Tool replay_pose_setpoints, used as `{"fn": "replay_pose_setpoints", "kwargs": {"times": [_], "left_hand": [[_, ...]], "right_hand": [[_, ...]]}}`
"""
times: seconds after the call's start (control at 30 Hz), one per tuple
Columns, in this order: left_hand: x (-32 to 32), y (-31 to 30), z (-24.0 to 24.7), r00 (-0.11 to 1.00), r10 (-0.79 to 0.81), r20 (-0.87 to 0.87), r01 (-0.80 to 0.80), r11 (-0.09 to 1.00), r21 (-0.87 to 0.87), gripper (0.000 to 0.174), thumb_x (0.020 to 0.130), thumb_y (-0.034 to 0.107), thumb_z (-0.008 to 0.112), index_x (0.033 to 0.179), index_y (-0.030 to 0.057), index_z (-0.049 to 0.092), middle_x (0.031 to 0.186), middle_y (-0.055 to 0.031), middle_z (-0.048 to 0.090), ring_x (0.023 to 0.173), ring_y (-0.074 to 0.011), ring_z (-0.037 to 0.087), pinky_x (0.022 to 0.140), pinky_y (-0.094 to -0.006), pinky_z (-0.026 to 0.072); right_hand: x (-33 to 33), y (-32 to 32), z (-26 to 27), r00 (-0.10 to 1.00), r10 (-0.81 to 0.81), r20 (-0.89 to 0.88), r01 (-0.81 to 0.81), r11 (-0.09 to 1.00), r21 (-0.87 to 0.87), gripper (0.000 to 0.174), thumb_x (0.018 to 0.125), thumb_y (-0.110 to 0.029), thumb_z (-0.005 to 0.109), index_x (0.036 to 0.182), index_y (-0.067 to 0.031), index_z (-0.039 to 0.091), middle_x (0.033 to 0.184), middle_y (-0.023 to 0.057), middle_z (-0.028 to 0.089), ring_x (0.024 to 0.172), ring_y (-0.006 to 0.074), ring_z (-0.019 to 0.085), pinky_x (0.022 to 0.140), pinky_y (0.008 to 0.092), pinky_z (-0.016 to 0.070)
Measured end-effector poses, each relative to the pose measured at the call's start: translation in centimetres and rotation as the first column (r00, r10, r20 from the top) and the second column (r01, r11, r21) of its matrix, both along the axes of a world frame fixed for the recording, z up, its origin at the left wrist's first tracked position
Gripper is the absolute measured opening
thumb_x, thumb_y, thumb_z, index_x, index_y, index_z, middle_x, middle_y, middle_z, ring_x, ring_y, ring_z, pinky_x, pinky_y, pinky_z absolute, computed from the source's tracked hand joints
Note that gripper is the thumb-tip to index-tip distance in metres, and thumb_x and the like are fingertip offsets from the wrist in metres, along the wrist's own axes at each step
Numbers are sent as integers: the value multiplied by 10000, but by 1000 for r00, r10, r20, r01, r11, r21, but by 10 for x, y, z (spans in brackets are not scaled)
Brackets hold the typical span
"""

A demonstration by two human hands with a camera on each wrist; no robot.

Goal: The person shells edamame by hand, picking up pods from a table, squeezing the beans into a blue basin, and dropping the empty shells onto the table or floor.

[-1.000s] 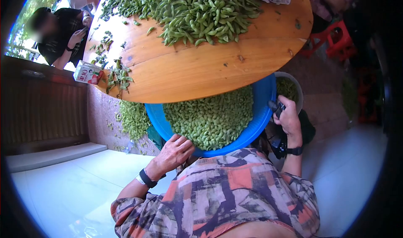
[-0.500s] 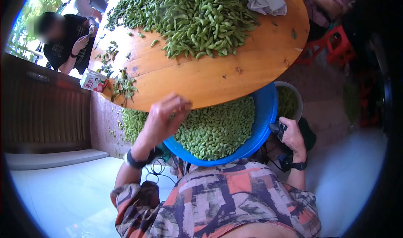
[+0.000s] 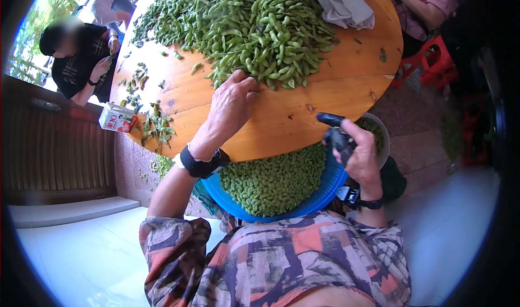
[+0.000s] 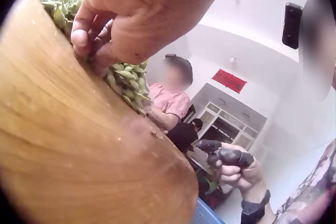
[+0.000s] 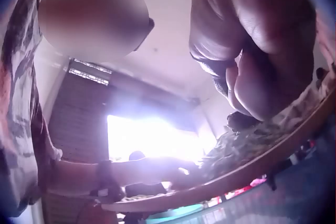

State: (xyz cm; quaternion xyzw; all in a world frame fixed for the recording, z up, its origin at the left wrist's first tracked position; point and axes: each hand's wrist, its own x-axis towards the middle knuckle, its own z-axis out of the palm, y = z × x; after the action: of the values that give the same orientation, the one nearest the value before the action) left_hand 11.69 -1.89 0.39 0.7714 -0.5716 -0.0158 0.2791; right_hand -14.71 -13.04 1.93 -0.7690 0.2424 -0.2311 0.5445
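My left hand (image 3: 232,105) is at the near edge of a heap of green soybean pods (image 3: 265,33) on the wooden table. In the left wrist view its curled fingers and thumb (image 4: 107,58) pinch at a pod, mostly hidden by the fingertips. My right hand (image 3: 362,154) hovers near the table's front edge, over the right side of a blue basin (image 3: 331,190). Black coverings (image 4: 233,158) wrap its thumb and forefinger, which are held apart with nothing between them. Shelled green beans (image 3: 273,182) fill the basin.
The round table (image 3: 281,125) overhangs the basin. A drink carton (image 3: 116,117) and loose pods are at its left edge, a pale cloth (image 3: 341,6) at the back right. A white bucket (image 3: 383,136) stands right of the basin. Other people sit around the table; red stools (image 3: 436,63) stand at right.
My left hand has moved from the basin's rim up over the table to the pod heap. My right hand has come up and inward, its forefinger now extended.
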Motion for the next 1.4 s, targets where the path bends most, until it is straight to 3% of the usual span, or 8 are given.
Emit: {"fn": "replay_pose_setpoints", "kwargs": {"times": [0.07, 0.23, 0.67, 0.87, 0.93, 1.0, 1.17, 1.4], "left_hand": [[-10, 9, 10, 997, -48, -61, 46, 998, -32, 163, 827, 48, 650, 978, -7, 623, 824, -110, 621, 708, -238, 626, 645, -344, 504], [-65, 40, 24, 249, -164, -955, -51, 982, -182, 56, 898, 22, 635, 935, -5, 603, 786, -46, 626, 670, -92, 604, 566, -223, 495], [-101, 56, -8, 336, -195, -922, -305, 903, -303, 264, 850, -23, 674, 993, 49, 464, 817, -77, 640, 585, -119, 592, 475, -218, 457], [-102, 59, -18, -407, -340, -848, -229, 937, -265, 337, 868, 33, 652, 1155, 27, 474, 793, -81, 626, 536, -144, 562, 434, -227, 381], [-101, 61, -19, -412, -335, -847, -216, 939, -267, 346, 872, 31, 656, 1165, 17, 472, 793, -87, 629, 568, -141, 581, 457, -234, 414], [-103, 65, -17, -418, -327, -847, -203, 943, -264, 355, 876, 29, 659, 1175, 8, 469, 794, -92, 632, 600, -138, 601, 479, -240, 447], [-109, 76, -11, 513, -63, -856, -102, 986, -134, 102, 889, -32, 611, 988, -26, 634, 764, -49, 613, 627, -104, 603, 542, -211, 489], [-113, 84, -17, 951, -72, -302, 29, 989, -146, 203, 729, -97, 646, 887, 30, 660, 753, -91, 601, 660, -241, 622, 583, -308, 478]], "right_hand": [[19, 9, 13, 997, 73, -14, -71, 990, 119, 386, 865, 10, 447, 1208, -26, 620, 683, -15, 577, 580, 56, 519, 539, 206, 423], [38, 29, 8, 985, 116, 125, -169, 773, 612, 326, 920, -7, 439, 1206, 7, 596, 661, -46, 498, 530, 27, 449, 471, 176, 357], [39, 38, -11, 969, 195, 155, -249, 754, 607, 175, 909, -83, 486, 976, 0, 625, 601, -43, 483, 497, 21, 430, 432, 182, 321], [32, 25, -20, 891, 243, 382, -451, 390, 803, 153, 869, -57, 512, 971, -7, 614, 602, -47, 453, 510, 30, 435, 442, 203, 326], [30, 30, -6, 922, 366, 126, -387, 883, 264, 203, 769, 16, 547, 968, 11, 585, 662, 26, 480, 554, 145, 510, 487, 271, 395], [29, 42, -11, 940, 317, 127, -302, 945, -123, 251, 714, 37, 548, 963, 21, 576, 710, 72, 488, 605, 224, 529, 529, 309, 424], [7, 39, -10, 964, 265, 37, -226, 880, -418, 293, 632, 64, 528, 920, 37, 576, 802, 191, 501, 724, 398, 559, 634, 405, 476], [-12, 34, -7, 999, 28, 25, -23, 985, -169, 353, 784, 48, 576, 1128, 4, 640, 766, 144, 567, 668, 230, 582, 644, 318, 460]]}}
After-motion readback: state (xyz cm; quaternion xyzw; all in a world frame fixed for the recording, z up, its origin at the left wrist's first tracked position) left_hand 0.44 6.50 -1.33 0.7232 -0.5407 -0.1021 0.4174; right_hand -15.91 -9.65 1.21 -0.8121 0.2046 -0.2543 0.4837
